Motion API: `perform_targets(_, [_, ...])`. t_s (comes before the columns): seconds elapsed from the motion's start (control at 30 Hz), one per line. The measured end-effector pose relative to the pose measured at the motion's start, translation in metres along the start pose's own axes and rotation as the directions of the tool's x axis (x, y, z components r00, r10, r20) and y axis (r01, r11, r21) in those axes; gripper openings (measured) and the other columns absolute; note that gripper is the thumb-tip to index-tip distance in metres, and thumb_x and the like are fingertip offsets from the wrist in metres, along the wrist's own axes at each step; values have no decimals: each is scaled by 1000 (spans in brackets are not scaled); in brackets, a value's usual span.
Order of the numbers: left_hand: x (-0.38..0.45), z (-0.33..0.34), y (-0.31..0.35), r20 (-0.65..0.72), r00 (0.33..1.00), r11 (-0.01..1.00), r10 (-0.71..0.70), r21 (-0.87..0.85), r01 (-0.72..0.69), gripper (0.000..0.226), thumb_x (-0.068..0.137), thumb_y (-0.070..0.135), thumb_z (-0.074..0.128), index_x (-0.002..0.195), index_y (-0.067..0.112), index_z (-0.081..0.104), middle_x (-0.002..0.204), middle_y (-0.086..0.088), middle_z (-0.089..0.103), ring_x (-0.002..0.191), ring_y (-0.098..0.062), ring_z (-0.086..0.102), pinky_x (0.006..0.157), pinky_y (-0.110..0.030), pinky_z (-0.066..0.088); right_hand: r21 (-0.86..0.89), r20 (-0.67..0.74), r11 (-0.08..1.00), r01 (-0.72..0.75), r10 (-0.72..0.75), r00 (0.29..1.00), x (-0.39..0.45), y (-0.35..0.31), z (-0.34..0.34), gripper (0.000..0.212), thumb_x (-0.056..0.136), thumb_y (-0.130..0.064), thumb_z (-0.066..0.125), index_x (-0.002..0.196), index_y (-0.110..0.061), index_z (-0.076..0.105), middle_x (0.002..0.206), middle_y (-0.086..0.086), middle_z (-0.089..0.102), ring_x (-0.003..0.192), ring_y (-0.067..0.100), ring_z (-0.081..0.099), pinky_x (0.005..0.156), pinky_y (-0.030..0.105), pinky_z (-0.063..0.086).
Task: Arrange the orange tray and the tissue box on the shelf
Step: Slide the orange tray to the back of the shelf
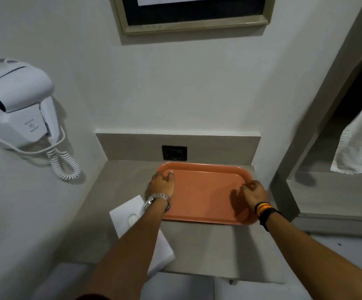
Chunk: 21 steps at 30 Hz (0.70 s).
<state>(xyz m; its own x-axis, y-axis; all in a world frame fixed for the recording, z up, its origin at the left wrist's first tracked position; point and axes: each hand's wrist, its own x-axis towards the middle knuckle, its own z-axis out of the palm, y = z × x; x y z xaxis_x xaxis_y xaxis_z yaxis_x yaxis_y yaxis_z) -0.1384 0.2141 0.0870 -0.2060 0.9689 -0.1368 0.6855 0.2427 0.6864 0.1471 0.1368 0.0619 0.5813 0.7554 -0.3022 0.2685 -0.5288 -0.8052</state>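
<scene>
The orange tray [204, 191] lies flat on the grey shelf [208, 245], pushed back near the wall. My left hand [161, 184] curls over the tray's left rim near its far corner, with the thumb on the inside. My right hand [254, 192] grips the right rim with bent fingers. The white tissue box [128, 215] sits at the shelf's left front, turned at an angle, apart from the tray and partly hidden under my left forearm.
A black socket [174, 153] is in the backsplash just behind the tray. A white wall hair dryer [17, 105] with a coiled cord hangs at the left. A white towel [359, 131] hangs in the alcove at the right. A framed picture [193, 22] is above.
</scene>
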Motion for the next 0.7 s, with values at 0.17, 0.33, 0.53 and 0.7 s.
perform_targets(0.17, [46, -22, -15, 31, 999, 999, 31, -44, -30, 56, 93, 58, 39, 129, 20, 59, 132, -9, 63, 116, -36, 61, 98, -46, 49, 58, -50, 997, -55, 58, 997, 1, -25, 36, 47, 92, -29, 59, 136, -13, 52, 133, 19, 61, 118, 40, 58, 102, 46, 45])
perform_targets(0.33, [83, -30, -26, 57, 998, 993, 14, -115, -7, 49, 98, 53, 43, 130, 18, 57, 127, -9, 64, 107, -32, 61, 78, -35, 37, 108, -86, 989, -96, 106, 991, 11, -41, 66, 48, 91, -27, 59, 136, -12, 54, 133, 18, 61, 116, 39, 58, 98, 41, 45])
perform_targets(0.53, [103, -20, -33, 96, 995, 992, 16, -127, -3, 23, 100, 47, 44, 103, 27, 55, 74, 13, 47, 68, -19, 50, 57, -24, 32, 128, -122, 984, -122, 138, 983, 31, -40, 85, 48, 93, -26, 58, 138, -11, 54, 135, 18, 60, 120, 39, 57, 101, 44, 45])
perform_targets(0.7, [106, -9, -44, 142, 990, 993, -14, -117, 30, 26, 100, 51, 43, 84, 30, 45, 66, 17, 35, 54, -1, 33, 49, -20, 23, 99, -130, 987, -128, 140, 982, 44, -32, 95, 47, 93, -27, 58, 137, -11, 55, 135, 19, 60, 121, 40, 56, 103, 45, 44])
